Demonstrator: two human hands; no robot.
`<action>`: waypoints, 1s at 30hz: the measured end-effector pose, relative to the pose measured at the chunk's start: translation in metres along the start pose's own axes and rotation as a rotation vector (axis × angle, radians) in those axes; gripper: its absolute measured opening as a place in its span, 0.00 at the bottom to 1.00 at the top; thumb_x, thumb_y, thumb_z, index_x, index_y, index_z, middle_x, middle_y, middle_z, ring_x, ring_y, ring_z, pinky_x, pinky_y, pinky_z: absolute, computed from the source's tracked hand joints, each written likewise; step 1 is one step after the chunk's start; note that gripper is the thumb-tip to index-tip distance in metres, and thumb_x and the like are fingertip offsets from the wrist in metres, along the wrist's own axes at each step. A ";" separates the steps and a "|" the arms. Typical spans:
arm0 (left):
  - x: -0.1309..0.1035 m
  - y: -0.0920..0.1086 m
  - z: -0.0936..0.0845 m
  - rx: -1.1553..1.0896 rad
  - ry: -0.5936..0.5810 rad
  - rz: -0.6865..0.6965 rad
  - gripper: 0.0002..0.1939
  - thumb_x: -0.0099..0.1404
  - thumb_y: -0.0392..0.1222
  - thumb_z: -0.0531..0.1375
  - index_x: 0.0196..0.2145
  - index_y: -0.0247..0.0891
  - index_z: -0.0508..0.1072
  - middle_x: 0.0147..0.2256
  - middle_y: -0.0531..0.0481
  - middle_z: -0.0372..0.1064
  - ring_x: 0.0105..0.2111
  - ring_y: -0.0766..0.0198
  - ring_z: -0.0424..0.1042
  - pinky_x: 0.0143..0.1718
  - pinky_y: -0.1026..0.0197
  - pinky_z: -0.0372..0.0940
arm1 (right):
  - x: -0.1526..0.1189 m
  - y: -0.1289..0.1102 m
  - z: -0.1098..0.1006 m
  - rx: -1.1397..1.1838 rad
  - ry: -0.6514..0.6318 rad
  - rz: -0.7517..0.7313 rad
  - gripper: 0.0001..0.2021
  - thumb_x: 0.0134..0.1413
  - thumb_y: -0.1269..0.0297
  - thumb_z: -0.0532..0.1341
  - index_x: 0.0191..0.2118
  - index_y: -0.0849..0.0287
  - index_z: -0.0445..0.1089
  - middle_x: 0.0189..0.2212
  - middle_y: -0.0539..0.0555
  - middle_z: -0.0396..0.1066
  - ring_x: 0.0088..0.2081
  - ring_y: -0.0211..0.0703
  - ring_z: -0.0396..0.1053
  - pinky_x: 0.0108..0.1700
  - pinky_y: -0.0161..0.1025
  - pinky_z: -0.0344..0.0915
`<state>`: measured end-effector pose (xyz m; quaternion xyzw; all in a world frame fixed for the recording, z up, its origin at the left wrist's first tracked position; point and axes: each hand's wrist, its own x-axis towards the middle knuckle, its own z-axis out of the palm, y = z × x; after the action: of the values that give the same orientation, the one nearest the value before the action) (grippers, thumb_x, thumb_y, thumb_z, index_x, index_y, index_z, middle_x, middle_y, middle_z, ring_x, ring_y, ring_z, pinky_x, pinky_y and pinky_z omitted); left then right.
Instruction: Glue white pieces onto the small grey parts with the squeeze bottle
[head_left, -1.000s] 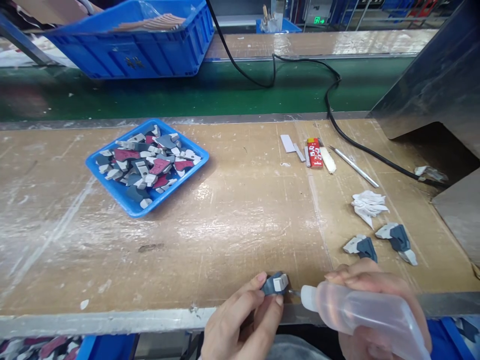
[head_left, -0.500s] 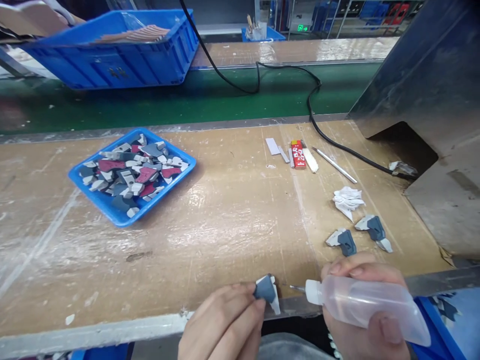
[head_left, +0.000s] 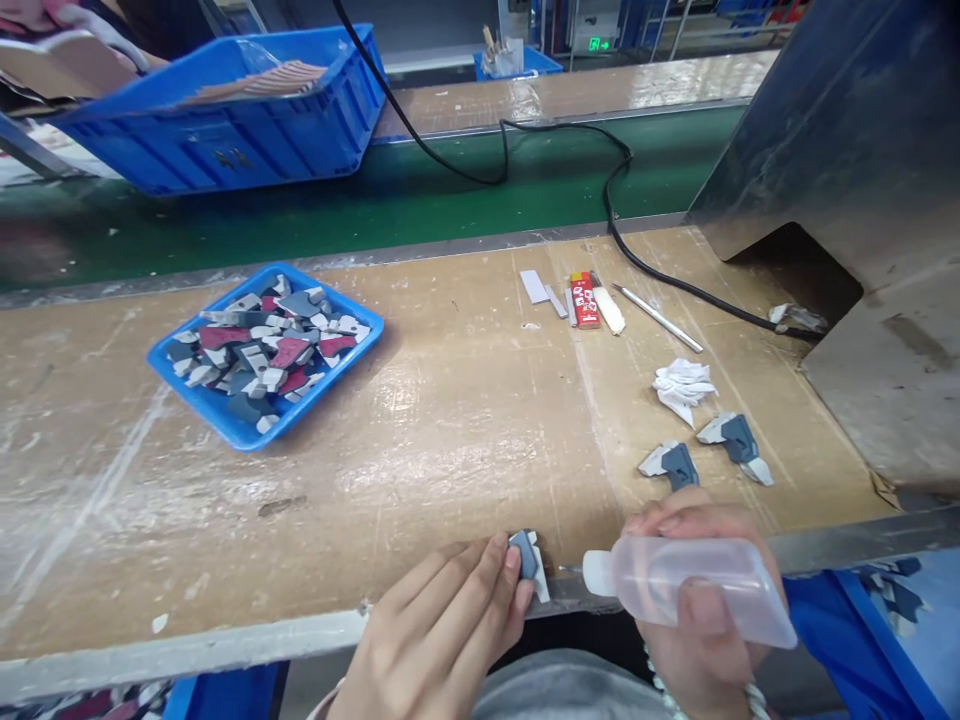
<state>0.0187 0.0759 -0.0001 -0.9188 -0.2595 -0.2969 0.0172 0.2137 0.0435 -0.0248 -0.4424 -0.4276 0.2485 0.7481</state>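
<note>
At the table's front edge my left hand (head_left: 450, 620) is closed on a small grey-and-white moulded piece (head_left: 529, 562), its fingertips over the left part. My right hand (head_left: 697, 610) is wrapped around a translucent squeeze bottle (head_left: 690, 585) lying nearly level. The bottle's thin metal needle tip (head_left: 571, 569) points left and stands a little apart from the piece. Just beyond my right hand lie two similar pieces, one nearer (head_left: 673, 464) and one farther right (head_left: 739, 443). What is inside the bottle is hard to make out.
A blue tray (head_left: 169, 372) of grey, white and maroon pieces stands left. Crumpled white tissue (head_left: 682, 388), a red lighter (head_left: 584, 300) and a silver pen-like tool (head_left: 660, 318) lie right. A black cable (head_left: 675, 288) runs to a metal housing (head_left: 892, 310). Behind sits a large blue crate (head_left: 225, 150).
My left fingers have shifted further over the piece, which now lies flatter at the table edge. The bottle has moved left with my right hand and its needle remains close. The view has shifted slightly.
</note>
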 end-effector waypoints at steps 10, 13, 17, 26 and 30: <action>0.000 -0.005 0.009 -0.115 0.063 -0.077 0.03 0.68 0.25 0.62 0.38 0.27 0.76 0.36 0.45 0.80 0.37 0.64 0.79 0.39 0.61 0.74 | 0.005 -0.003 0.007 -0.148 -0.071 -0.065 0.11 0.59 0.54 0.65 0.41 0.55 0.69 0.28 0.51 0.69 0.30 0.43 0.69 0.28 0.39 0.68; -0.001 -0.006 0.009 -0.160 0.062 -0.104 0.04 0.69 0.25 0.62 0.37 0.28 0.76 0.35 0.45 0.79 0.38 0.65 0.78 0.40 0.61 0.73 | 0.005 -0.004 0.008 -0.183 -0.108 -0.108 0.13 0.58 0.53 0.66 0.41 0.55 0.68 0.28 0.51 0.70 0.29 0.45 0.71 0.25 0.41 0.70; 0.000 -0.007 0.006 -0.235 0.040 -0.190 0.04 0.68 0.26 0.62 0.37 0.30 0.76 0.36 0.45 0.79 0.37 0.64 0.77 0.37 0.61 0.72 | 0.005 -0.004 0.005 -0.164 -0.145 -0.126 0.16 0.60 0.50 0.65 0.43 0.57 0.68 0.30 0.53 0.72 0.30 0.45 0.72 0.27 0.40 0.73; 0.006 -0.008 0.005 -0.301 0.046 -0.291 0.06 0.68 0.27 0.61 0.37 0.34 0.76 0.35 0.48 0.78 0.35 0.65 0.77 0.36 0.63 0.71 | 0.004 -0.001 0.006 -0.186 -0.179 -0.185 0.16 0.61 0.49 0.65 0.45 0.56 0.69 0.30 0.54 0.74 0.29 0.48 0.74 0.27 0.43 0.75; 0.006 -0.008 0.005 -0.323 0.045 -0.307 0.06 0.69 0.27 0.61 0.37 0.34 0.75 0.35 0.48 0.78 0.36 0.65 0.77 0.36 0.64 0.72 | 0.005 -0.004 0.008 -0.197 -0.204 -0.219 0.14 0.63 0.53 0.64 0.48 0.54 0.69 0.30 0.53 0.75 0.29 0.47 0.76 0.27 0.43 0.76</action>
<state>0.0215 0.0861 -0.0020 -0.8525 -0.3448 -0.3543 -0.1699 0.2098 0.0490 -0.0177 -0.4369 -0.5692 0.1660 0.6764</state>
